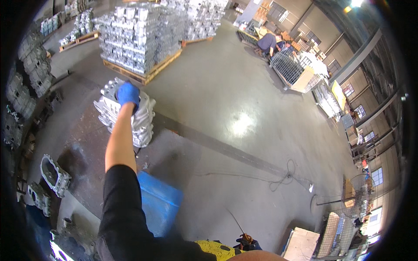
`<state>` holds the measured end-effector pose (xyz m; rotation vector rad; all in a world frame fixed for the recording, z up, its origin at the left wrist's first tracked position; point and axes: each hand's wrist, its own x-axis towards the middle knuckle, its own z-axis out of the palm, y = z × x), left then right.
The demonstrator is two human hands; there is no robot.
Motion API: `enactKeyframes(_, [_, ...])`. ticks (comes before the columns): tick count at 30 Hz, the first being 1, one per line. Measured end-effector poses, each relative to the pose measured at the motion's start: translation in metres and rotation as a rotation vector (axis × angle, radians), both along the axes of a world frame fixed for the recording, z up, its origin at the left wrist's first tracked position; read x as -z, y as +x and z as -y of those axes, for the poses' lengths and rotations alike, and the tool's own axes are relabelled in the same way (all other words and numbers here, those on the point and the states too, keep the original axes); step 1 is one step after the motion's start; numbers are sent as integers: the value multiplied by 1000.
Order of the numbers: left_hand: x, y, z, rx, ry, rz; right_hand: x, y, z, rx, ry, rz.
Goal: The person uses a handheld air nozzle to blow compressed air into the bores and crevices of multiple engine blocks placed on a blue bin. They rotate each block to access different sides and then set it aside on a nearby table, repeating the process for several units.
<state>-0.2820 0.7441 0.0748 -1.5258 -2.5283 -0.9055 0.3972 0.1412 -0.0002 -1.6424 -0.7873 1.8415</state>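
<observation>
My left hand point(128, 94), in a blue glove, reaches far forward and grips the top edge of an aluminium housing casting point(110, 104). That casting sits uppermost on a short stack of similar castings point(142, 132); the glove hides part of it. Low in the picture, by a yellow garment or apron point(217, 250), my right hand point(253, 244) is partly visible in a dark glove. It holds a tool with a long thin metal rod point(235, 220) and a brownish handle; my forearm hides some of it. A blue plastic box or lid point(160, 204) lies below my left arm.
Loose castings point(60, 181) lie at left, beside stacked castings point(36, 68). A loaded pallet point(145, 78) stands ahead. Cable point(287, 176) loops across the floor point(212, 130). A pedestal fan point(356, 195) and cardboard point(300, 243) are at right. People point(269, 42) work beside a wire cage point(287, 68).
</observation>
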Motion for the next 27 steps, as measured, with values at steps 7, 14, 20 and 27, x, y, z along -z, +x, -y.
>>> enactKeyframes(7, [28,80,191,257,526,136,-73,-79,-60,-25,148,-96])
enactKeyframes(14, [84,88,516,-121,286,1153,-83,-115,-48,-423,336,154])
enactKeyframes(20, [74,73,763,-521,464,1364,-83,-164,-36,-866,530,90])
enactKeyframes(27, [43,104,860,-637,661,1266,-122,-261,-34,-1193,-8,-237])
